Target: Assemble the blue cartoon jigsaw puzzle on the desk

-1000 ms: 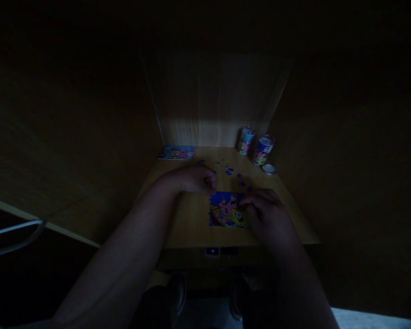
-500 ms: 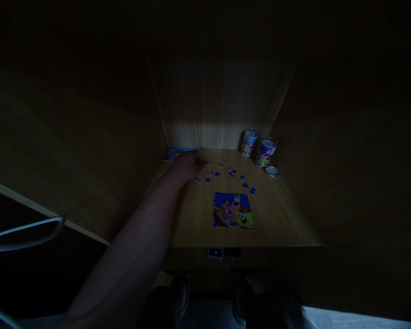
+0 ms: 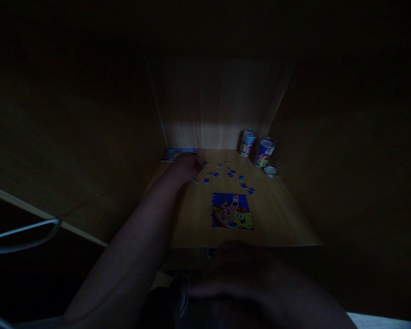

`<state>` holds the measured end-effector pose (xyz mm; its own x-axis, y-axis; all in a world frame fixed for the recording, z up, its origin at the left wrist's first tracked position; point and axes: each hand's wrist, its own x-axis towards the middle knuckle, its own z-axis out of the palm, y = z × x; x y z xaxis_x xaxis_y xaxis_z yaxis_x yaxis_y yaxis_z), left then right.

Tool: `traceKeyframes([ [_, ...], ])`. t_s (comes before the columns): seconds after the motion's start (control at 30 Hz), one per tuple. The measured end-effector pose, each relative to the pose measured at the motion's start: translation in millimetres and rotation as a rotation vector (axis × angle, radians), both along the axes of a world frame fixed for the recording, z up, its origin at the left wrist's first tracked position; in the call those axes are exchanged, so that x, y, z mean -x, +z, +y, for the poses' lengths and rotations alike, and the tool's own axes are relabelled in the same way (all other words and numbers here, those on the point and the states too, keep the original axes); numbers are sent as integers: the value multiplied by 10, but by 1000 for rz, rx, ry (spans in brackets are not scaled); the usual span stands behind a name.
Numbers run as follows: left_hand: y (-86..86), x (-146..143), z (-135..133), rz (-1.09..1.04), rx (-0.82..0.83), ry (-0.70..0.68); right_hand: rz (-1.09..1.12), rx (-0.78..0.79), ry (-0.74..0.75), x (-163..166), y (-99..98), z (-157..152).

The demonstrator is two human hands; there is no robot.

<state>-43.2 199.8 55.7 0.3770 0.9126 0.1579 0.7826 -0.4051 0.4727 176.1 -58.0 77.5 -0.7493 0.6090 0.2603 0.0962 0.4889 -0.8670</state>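
A partly joined cartoon jigsaw (image 3: 231,210) lies on the wooden desk (image 3: 281,219). Beyond it are several loose blue pieces (image 3: 230,173). My left hand (image 3: 187,165) reaches to the far left of the desk, its fingers curled down by the loose pieces and a printed picture card (image 3: 174,154); whether it holds a piece is hidden. My right hand (image 3: 231,269) hangs dark and blurred below the desk's front edge, and its fingers cannot be made out.
Two printed tubs (image 3: 247,142) (image 3: 265,152) stand at the back right, with a round lid (image 3: 270,171) lying beside them. Wooden panels wall in the desk on three sides. A small lit device (image 3: 211,251) sits under the front edge. A chair frame (image 3: 23,237) shows at left.
My left hand moved from the jigsaw's top edge to the far loose pieces. My right hand left the jigsaw, dropped out of sight, and now shows below the desk edge.
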Motion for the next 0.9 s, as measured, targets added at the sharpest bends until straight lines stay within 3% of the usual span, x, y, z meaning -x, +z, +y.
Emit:
traceKeyframes([
  [0.03,3,-7,-8,-13,11,-18,-68,-66,-272,-67,-37,73],
  [0.1,16,-33,-37,-35,56,-83,-180,-247,-599,-194,-151,250],
  [0.17,31,-72,-81,-55,125,-179,-287,-395,-762,-308,-296,441],
  [0.23,39,-115,-127,-71,198,-275,-324,-486,-821,-397,-442,604],
  [0.37,38,-164,-188,-87,300,-397,-302,-547,-815,-459,-632,760],
  [0.53,13,-169,-199,-56,356,-459,-310,-510,-773,-424,-641,755],
  [0.9,38,-119,-187,27,310,-408,-325,-486,-769,-422,-654,765],
])
